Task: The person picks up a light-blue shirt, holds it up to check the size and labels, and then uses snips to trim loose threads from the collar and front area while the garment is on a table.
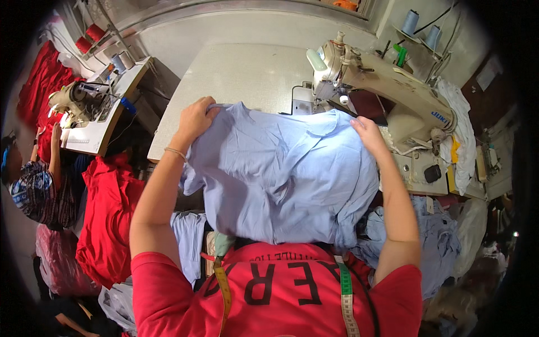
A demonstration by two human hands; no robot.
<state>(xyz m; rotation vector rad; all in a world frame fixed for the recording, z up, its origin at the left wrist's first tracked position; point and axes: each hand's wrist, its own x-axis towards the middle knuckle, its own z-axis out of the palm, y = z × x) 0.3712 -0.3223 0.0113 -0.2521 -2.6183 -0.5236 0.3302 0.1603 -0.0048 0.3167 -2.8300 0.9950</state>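
Observation:
A light blue shirt (281, 180) is stretched between my two hands, over the near edge of the sewing table (236, 73) and down toward my lap. My left hand (196, 117) grips its upper left corner, fingers closed on the cloth. At the upper right corner, my right hand (368, 135) pinches the fabric between thumb and fingers. A round neckline shows along the top edge, close to the right hand. Just beyond the shirt stands a cream sewing machine (387, 84), its needle area right behind the cloth's top edge.
At the left, another person (42, 180) works at a second sewing machine (76, 104). Red garments (109, 219) hang between us. More blue cloth (432, 241) lies at my right, with a small black object (432, 173) on the table. Thread cones (410, 22) stand at the back right.

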